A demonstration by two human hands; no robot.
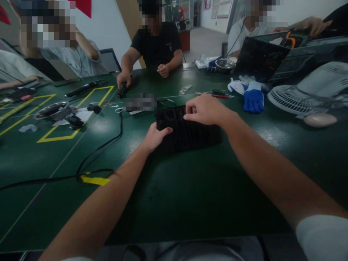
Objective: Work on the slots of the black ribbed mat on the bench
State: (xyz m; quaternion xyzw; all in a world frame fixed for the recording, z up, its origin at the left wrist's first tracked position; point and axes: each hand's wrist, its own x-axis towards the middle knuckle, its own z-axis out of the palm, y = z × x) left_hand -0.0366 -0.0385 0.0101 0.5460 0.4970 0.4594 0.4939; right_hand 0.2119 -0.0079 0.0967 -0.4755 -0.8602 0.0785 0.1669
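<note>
A black rectangular tray [194, 136] with raised dividers lies on the green table in front of me, its long side slightly tilted in view. My left hand [157, 137] grips its left end, the thumb over the top and the other fingers hidden beneath or behind. Over the tray's far edge is my right hand [203, 110], fingers curled and thumb pressed towards them. Whatever the right fingertips may hold is too small or hidden to tell. Just beyond the tray, a pixelated object [140, 103] sits near the left hand.
A black cable [100, 146] with a yellow tag [95, 180] runs along the left. Blue-and-white gloves [252, 96], a white fan [307, 90] and a metal bowl [225, 64] stand at right. Red-handled tools [220, 96] lie beyond my right hand. Several people sit around the table.
</note>
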